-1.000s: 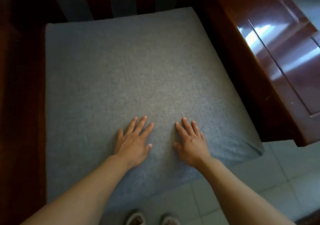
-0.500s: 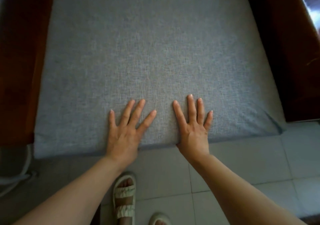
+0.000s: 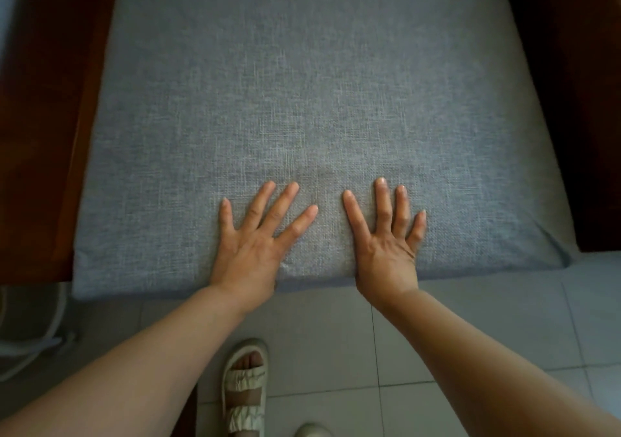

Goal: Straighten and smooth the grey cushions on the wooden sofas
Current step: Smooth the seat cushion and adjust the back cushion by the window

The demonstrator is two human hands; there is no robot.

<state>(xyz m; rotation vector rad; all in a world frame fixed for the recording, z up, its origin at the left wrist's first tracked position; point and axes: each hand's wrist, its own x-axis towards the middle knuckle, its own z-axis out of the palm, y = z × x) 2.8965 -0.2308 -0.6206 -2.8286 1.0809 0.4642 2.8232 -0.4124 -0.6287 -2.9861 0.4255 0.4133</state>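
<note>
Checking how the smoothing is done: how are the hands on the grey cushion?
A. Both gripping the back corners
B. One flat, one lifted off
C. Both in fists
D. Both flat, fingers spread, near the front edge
D: the left hand and right hand lie flat, fingers spread, by the front edge of the grey cushion.

Both arms reach forward; the left hand (image 3: 248, 251) and right hand (image 3: 386, 248) lie palm-down, fingers straight and spread, side by side at the grey cushion's (image 3: 309, 100) near edge.
</note>
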